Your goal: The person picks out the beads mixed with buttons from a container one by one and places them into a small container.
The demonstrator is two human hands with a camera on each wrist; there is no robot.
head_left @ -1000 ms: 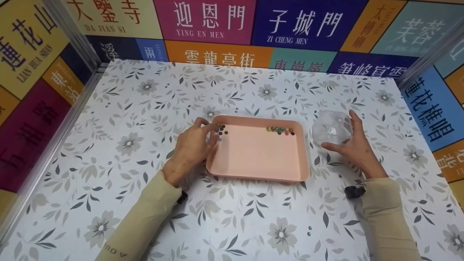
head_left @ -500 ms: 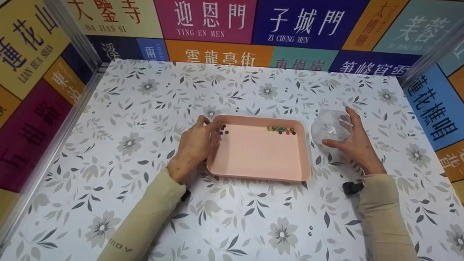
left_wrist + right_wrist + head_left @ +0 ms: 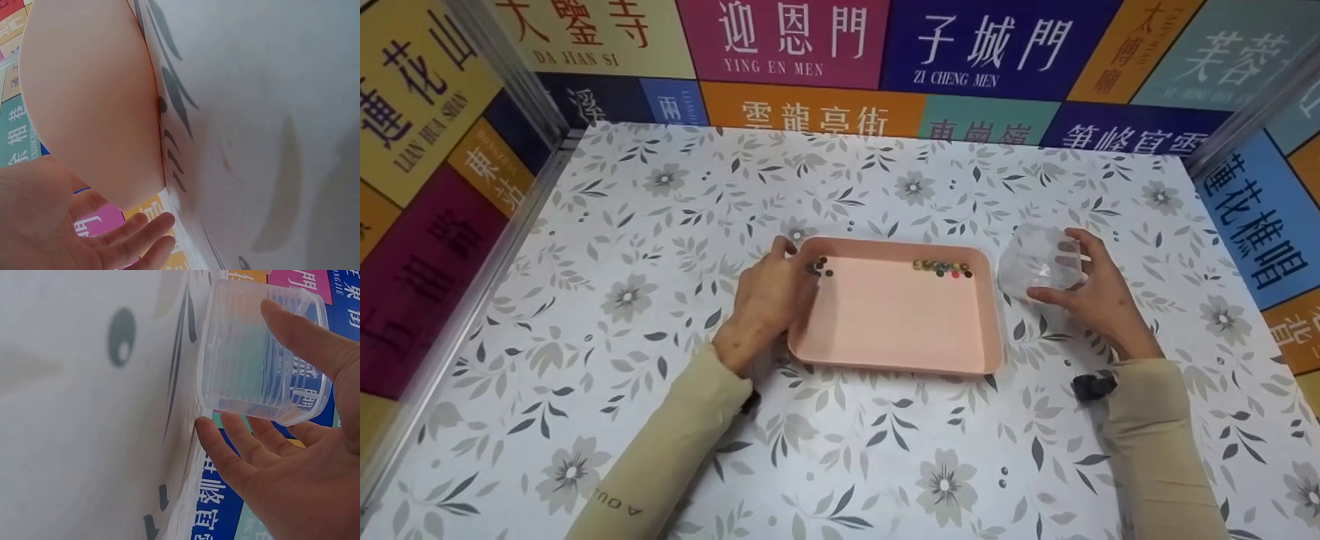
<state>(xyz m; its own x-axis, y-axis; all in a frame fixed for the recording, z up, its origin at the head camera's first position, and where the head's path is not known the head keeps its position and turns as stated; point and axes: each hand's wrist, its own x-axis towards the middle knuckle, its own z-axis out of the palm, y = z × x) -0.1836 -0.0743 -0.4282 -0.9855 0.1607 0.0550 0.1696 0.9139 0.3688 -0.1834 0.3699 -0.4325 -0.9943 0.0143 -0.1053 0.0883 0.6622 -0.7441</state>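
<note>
The right hand (image 3: 1099,304) had drifted slightly toward the pink tray (image 3: 900,322), bringing the clear plastic container (image 3: 1039,262) with it; thumb and fingers were wrapped around its side, and it now stood just beside the tray's right end on the floral worktop (image 3: 765,480). The left hand (image 3: 772,292) had edged a little farther over the tray's left rim, and a bluish bead that had shown beneath its fingers was no longer visible. Whether it was pinched or merely hidden could not be told, so that hand's grip remained uncertain. The dark beads (image 3: 829,273) lay by those fingertips and the mixed beads (image 3: 941,267) in the far right corner, suggesting that work on the left group was only under way.
</note>
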